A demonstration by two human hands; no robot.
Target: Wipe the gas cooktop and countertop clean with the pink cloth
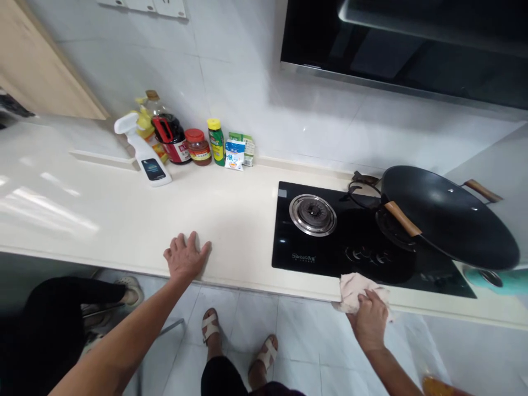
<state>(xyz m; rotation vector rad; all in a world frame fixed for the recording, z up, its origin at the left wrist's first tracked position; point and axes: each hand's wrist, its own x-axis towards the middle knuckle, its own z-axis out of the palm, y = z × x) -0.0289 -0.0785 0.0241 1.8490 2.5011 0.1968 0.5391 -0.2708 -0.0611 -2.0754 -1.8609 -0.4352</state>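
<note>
Right hand at the bench front edge, its grip closed on a pale pink cloth bunched over that edge, just before the hob. Left hand palm down on the bench, fingers spread, grip released. Containers along the wall: large bottle, dark liquid inside; red-lidded jar, reddish-brown contents; yellow-capped green bottle and white spray bottle, contents not discernible. Wok at right, tilted, interior dark with small glints. Yellow pack partly behind the spray bottle; green packet partly behind a blue-and-white packet. Wok covers much of the right burner and part of a teal object, unidentified. Hood cut off above. Open bench between left hand and bottles, also from left hand across to the hob's left edge.
</note>
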